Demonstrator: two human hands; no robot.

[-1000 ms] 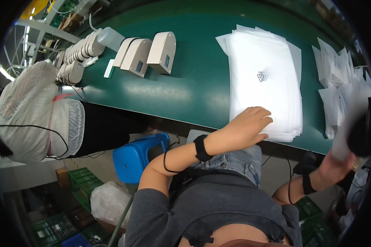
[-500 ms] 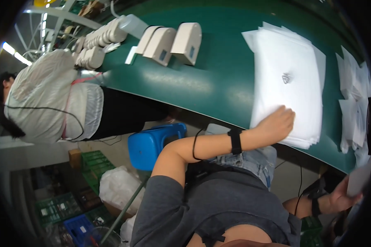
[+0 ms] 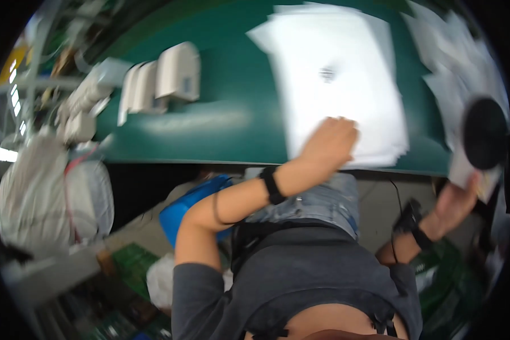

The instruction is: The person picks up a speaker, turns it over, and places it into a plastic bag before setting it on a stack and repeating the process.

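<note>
My left hand [image 3: 328,141] lies on the near edge of a stack of white sheets [image 3: 334,68] on the green table [image 3: 209,119], fingers curled loosely on the top sheet. At the right, just off the table's edge, my right hand [image 3: 456,198] holds up a white flat piece [image 3: 464,170] with a black round object [image 3: 484,133] on it. Both wrists wear black bands. The picture is blurred by motion.
Several white boxy devices [image 3: 178,71] stand at the table's far left. More loose white sheets [image 3: 453,79] lie at the right. A person in white [image 3: 45,192] sits to the left. A blue container [image 3: 192,201] and green crates [image 3: 130,266] sit below.
My right hand has come up from low at the right to the table's edge with the white piece. My left hand has stayed on the stack. The view has swung.
</note>
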